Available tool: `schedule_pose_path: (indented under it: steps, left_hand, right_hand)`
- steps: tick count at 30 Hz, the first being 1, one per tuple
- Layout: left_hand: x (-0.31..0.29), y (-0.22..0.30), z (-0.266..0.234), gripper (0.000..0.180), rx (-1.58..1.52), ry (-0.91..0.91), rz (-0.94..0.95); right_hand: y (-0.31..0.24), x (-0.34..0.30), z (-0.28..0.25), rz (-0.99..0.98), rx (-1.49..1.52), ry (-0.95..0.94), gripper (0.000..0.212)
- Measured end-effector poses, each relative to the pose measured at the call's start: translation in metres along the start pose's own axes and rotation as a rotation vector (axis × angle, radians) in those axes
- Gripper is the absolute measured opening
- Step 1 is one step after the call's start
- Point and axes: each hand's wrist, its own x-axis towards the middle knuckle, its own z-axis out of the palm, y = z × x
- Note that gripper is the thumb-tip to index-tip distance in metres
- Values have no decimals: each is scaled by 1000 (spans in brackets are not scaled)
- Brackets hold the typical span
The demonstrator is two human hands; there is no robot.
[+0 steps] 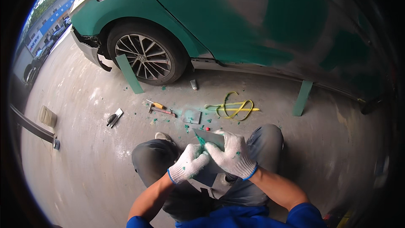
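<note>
My right hand point(232, 154), in a white knit glove with a blue cuff, is closed on a thin grey plate point(211, 136). Green putty point(201, 140) is smeared along the plate's left side. My left hand point(188, 165), gloved the same way, is curled closed right beside the putty; what its fingers hold is hidden. Specks of green stick to both gloves. Below the hands, over my lap, a dark flat piece point(206, 178) shows in part, and I cannot tell whether it belongs to the plate.
Ahead stands a car point(198, 17) with green, patchy panels and a wheel point(145, 55). Two green strips point(130, 74) point(302, 98) lean near it. On the floor lie a yellow-handled screwdriver point(157, 105), a yellow strap point(234, 107), a small plate point(192, 116) and putty scraps. A bucket point(47, 116) stands left.
</note>
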Motion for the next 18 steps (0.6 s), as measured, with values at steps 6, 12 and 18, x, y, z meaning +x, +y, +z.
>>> schedule_pose_path:
  steps: [6,12,18]
  left_hand:
    - [4,23,-6,33,222,7,-71]
    - [4,-6,-14,62,-551,-32,75]
    - [-7,-30,-5,38,-588,51,-84]
  right_hand:
    - [11,28,-34,85,-74,-100,35]
    - [58,24,-41,358,289,-95,21]
    - [52,37,-22,30,-137,12,22]
